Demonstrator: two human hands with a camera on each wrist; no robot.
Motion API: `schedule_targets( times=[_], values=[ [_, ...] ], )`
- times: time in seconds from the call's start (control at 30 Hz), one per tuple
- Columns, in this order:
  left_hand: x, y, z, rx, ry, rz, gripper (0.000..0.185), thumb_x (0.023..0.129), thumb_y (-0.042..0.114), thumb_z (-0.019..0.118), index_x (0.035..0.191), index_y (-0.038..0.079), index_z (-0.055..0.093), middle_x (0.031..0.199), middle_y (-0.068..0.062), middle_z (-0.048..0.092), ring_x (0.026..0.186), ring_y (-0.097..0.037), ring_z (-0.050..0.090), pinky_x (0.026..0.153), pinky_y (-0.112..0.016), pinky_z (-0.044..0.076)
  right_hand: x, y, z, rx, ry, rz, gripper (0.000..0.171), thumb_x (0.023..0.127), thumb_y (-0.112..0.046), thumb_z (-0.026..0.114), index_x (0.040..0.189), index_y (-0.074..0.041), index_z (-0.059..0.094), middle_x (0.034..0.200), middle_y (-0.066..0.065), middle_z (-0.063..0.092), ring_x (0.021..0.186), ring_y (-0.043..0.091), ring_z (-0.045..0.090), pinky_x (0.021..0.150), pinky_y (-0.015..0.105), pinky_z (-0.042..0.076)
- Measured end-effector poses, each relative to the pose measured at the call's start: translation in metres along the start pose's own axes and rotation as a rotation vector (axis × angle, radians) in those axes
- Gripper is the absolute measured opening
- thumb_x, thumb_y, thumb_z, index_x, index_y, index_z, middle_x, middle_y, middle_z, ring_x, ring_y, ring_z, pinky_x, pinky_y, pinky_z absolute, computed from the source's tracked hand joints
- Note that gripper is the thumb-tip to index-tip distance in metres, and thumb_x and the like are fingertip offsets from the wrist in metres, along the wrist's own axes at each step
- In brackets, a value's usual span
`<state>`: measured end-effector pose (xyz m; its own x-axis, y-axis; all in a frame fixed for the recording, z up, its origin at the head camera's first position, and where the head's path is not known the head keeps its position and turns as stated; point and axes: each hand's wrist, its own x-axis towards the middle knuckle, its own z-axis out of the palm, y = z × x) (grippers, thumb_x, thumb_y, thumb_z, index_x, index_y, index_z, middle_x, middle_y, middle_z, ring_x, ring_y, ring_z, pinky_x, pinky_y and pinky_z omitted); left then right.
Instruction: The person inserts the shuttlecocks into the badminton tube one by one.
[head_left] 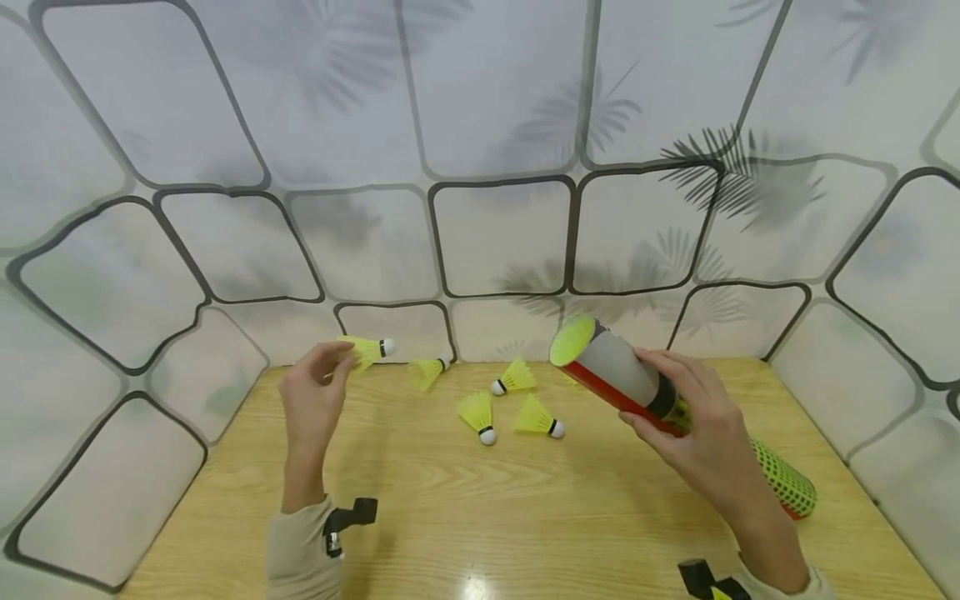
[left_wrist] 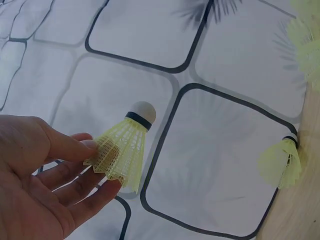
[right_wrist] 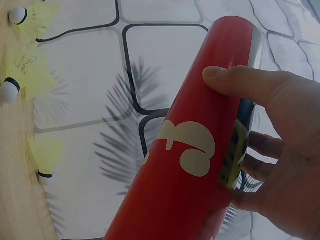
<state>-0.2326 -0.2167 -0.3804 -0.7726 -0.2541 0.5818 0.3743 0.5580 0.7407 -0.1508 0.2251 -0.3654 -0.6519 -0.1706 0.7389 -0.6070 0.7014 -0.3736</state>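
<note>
Pinched by its skirt between the thumb and fingers of my left hand [head_left: 315, 392] is a yellow shuttlecock [left_wrist: 122, 150], its white cork pointing right in the head view and clear of the table. My right hand [head_left: 708, 425] grips a long shuttlecock tube [head_left: 615, 367] in red, grey and dotted green. The tube is tilted, with its upper end toward the upper left; that end looks yellow-green, and I cannot tell whether a lid or shuttlecocks show there. My right hand and wrist hide part of the tube's middle; its dotted lower end appears beyond the wrist.
Several yellow shuttlecocks lie on the wooden table [head_left: 450, 517]: one shuttlecock [head_left: 427, 372] near the back wall, others [head_left: 477, 412] around the middle. Another shuttlecock [right_wrist: 45, 157] is partly hidden behind the tube in the head view. A patterned curtain-like wall [head_left: 502, 233] encloses the back and sides.
</note>
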Motion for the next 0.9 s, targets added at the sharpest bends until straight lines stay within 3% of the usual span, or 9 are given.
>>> schedule_targets(
  times=[0.3, 0.5, 0.7, 0.9],
  values=[
    [-0.006, 0.026, -0.004, -0.080, 0.011, 0.086, 0.018, 0.095, -0.001, 0.072, 0.112, 0.001, 0.075, 0.102, -0.013, 0.076, 0.091, -0.007, 0.070, 0.079, -0.011, 0.055, 0.000, -0.002, 0.001, 0.007, -0.003, -0.004, 0.087, 0.066, 0.000, 0.095, 0.144, -0.012, 0.058, 0.135, 0.009, 0.059, 0.119, 0.025, 0.054, 0.097, 0.007, 0.036],
    [-0.011, 0.044, -0.002, -0.180, 0.035, 0.162, 0.018, 0.093, -0.005, 0.072, 0.110, -0.002, 0.075, 0.102, -0.014, 0.076, 0.091, -0.013, 0.071, 0.080, -0.014, 0.057, 0.000, -0.003, 0.001, 0.006, -0.009, -0.006, 0.087, 0.065, -0.001, 0.095, 0.144, -0.012, 0.059, 0.136, 0.010, 0.059, 0.119, 0.027, 0.054, 0.098, 0.007, 0.035],
    [-0.018, 0.063, 0.002, -0.244, 0.053, 0.261, 0.020, 0.089, -0.012, 0.073, 0.107, -0.005, 0.075, 0.098, -0.017, 0.076, 0.087, -0.005, 0.070, 0.079, -0.016, 0.057, 0.001, -0.004, 0.001, 0.009, -0.009, -0.008, 0.087, 0.065, -0.001, 0.095, 0.144, -0.012, 0.059, 0.136, 0.009, 0.060, 0.119, 0.026, 0.054, 0.099, 0.007, 0.035],
    [-0.023, 0.081, 0.008, -0.288, 0.038, 0.344, 0.020, 0.087, -0.015, 0.073, 0.105, -0.006, 0.075, 0.095, -0.016, 0.076, 0.086, -0.007, 0.072, 0.081, -0.019, 0.058, 0.000, -0.006, 0.001, 0.020, -0.012, -0.002, 0.088, 0.066, 0.001, 0.094, 0.145, -0.013, 0.058, 0.136, 0.009, 0.059, 0.119, 0.025, 0.053, 0.097, 0.006, 0.036]
  ],
)
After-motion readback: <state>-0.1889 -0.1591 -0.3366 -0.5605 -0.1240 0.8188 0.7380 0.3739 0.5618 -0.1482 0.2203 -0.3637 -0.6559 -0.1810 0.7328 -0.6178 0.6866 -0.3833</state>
